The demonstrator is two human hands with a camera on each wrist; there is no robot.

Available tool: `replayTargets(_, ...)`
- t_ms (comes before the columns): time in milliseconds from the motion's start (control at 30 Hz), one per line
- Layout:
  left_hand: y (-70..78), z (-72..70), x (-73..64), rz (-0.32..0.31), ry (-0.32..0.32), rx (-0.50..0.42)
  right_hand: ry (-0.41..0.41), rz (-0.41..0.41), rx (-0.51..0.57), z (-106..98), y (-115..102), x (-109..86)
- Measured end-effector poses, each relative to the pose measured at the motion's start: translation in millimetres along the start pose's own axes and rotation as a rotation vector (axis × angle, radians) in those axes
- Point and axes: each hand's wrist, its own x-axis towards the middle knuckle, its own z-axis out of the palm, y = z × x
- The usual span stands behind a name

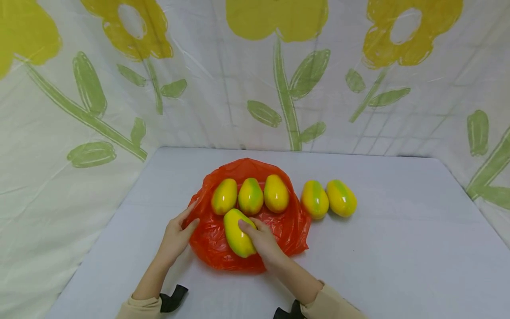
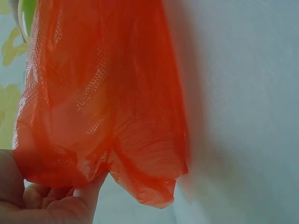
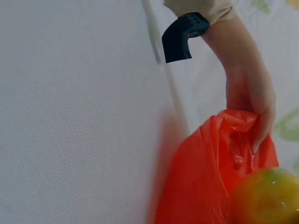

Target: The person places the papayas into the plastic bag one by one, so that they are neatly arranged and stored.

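Note:
A red plastic bag (image 1: pixel 207 248) lies spread on the table with its mouth wide. My left hand (image 1: pixel 175 237) grips the bag's left edge, thumb on the inner side and fingers outside, as the right wrist view shows. Over the front of the bag, my right hand (image 1: pixel 264 241) holds a glossy yellow papaya (image 1: pixel 238 232) with the thumb on top. Behind it, three more papayas sit in a row within the bag: a left one (image 1: pixel 224 197), a greener middle one (image 1: pixel 251 196) and a right one (image 1: pixel 276 193). The right hand's fingertips are partly hidden by the fruit.
Just right of the bag, two papayas lie side by side on the white table (image 1: pixel 398 248), one (image 1: pixel 315 199) close to the bag's edge and the other (image 1: pixel 341 198) beyond it. A white cloth (image 1: pixel 207 97) printed with yellow flowers hangs behind the table.

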Motion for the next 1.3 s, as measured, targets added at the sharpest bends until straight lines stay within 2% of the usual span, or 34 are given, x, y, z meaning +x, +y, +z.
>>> replayTargets(167, 2.0, 0.0, 0.0, -0.004, -0.002, -0.005, 0.007, 0.027, 0.148, 8, -1, 2.2)
replayTargets(300, 2.6, 0.1, 0.3, -0.004, 0.008, -0.007, 0.02, 0.037, 0.183, 15, -2, 5.0)
replayTargets(467, 3.7, 0.6, 0.0, -0.01, 0.009, 0.004, 0.008, 0.06, 0.128, 22, -3, 6.9)
replayTargets(667, 2.8, 1.2, 0.7, -0.02, -0.007, -0.004, -0.002, 0.044, 0.031, 30, 0, 9.1)
replayTargets(1100, 0.3, 2.0, 0.0, -0.021, -0.014, -0.02, 0.12, 0.016, 0.022, 55, 5, 14.2)
replayTargets(1300, -1.5, 2.9, -0.5, -0.008, -0.005, -0.014, 0.165, -0.015, -0.017, 65, 7, 19.7)
